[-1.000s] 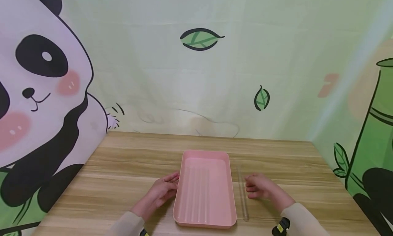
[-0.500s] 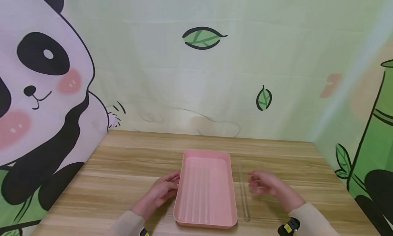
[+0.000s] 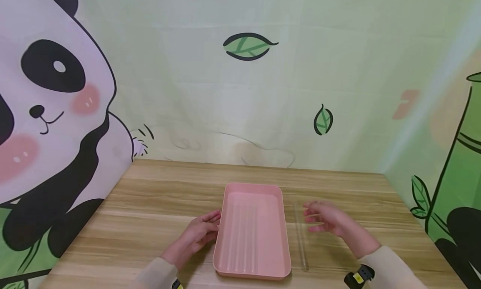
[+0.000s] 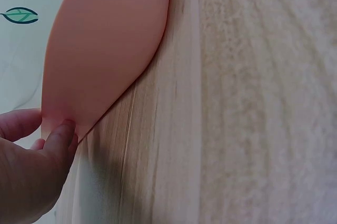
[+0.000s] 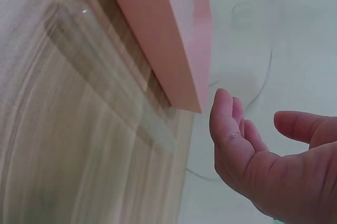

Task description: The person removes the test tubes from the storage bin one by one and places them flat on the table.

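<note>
1. Wood surface of the tabletop (image 3: 165, 201) spans from the tray's far edge to the table's back edge, mid-frame in the head view, and out to both slanting sides.
2. The pink tray (image 3: 271, 234) sits at lower centre; its near edge lies close to the bottom of the frame.
3. A narrow strip of wood separates the tray's right wall from a loose clear tube (image 3: 302, 243), lower right of centre.
4. The tray looks smooth and matt, a rectangle with rounded corners and low walls. Clear, slender tubes (image 3: 242, 239) lie side by side in its left half.
5. The loose tube is transparent, with a rounded near end.
6. The tray's long axis runs bottom to top of the frame. The loose tube lies nearly parallel, its near end slanting slightly rightward; the tubes inside point the same way.
7. The left hand (image 3: 199, 234), relaxed, rests fingertips and thumb against the tray's left outer wall.
8. The right hand (image 3: 327, 217) holds nothing, fingers apart and slightly bent, just beside the loose tube's far half.
</note>
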The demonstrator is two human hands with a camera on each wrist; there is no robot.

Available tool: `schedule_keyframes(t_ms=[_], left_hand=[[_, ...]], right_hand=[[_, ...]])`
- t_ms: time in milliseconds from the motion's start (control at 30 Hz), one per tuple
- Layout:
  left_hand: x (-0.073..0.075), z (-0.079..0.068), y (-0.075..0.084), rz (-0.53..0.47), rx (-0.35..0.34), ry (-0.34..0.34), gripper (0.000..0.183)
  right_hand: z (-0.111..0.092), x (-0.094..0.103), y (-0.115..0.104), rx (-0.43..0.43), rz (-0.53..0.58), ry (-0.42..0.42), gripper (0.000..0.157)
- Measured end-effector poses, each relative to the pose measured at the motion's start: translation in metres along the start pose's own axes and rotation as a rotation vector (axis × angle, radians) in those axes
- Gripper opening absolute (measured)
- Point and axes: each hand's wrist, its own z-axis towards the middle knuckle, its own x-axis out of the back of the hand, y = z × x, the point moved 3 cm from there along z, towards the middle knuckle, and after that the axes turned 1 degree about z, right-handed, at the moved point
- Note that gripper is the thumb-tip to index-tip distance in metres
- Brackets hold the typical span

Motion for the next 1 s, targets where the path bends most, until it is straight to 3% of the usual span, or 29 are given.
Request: schedule_keyframes(t_ms=[567,1000], left_hand=[[-0.001,0.0,0.001,-0.005,-0.003,0.009,0.064],[-0.001,0.0,0.0,-0.012,0.003,0.023,0.063]], right_hand=[[-0.011,-0.01,-0.025,0.024,-0.004,-0.033,0.05],[-0.012,-0.023,-0.039,0.013,0.042,-0.107,0.053]])
